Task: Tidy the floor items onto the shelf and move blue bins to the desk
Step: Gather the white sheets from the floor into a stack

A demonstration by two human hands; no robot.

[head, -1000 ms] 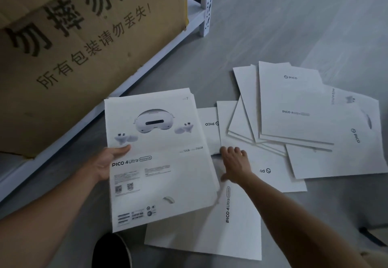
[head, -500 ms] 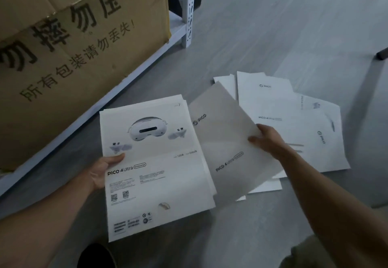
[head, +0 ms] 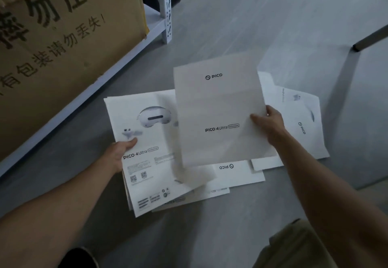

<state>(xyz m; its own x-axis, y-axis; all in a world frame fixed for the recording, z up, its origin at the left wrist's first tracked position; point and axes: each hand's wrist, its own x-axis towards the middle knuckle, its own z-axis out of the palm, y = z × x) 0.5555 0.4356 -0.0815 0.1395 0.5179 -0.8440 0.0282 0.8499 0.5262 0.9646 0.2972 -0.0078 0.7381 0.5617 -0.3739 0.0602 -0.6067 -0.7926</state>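
We hold a white flat cardboard sleeve printed "PICO" and "PICO 4 Ultra" (head: 220,110) in our right hand (head: 270,122), thumb on its face and fingers behind its right edge, lifted above the grey floor (head: 273,26) and overlapping the stack on our left. Our left hand (head: 118,152) is closed on the left edge of a stack of white flat sleeves showing a headset picture (head: 147,141), thumb on top; the stack's lower corner points toward us and its sheets fan slightly. Beneath and behind both, more white PICO sleeves (head: 302,125) lie scattered flat on the floor, overlapping one another. Along the floor's left side runs the white metal shelf (head: 167,11), its bottom board carrying a large brown cardboard box with black Chinese lettering (head: 63,32). A dark furniture leg (head: 367,41) touches the floor at the right edge.
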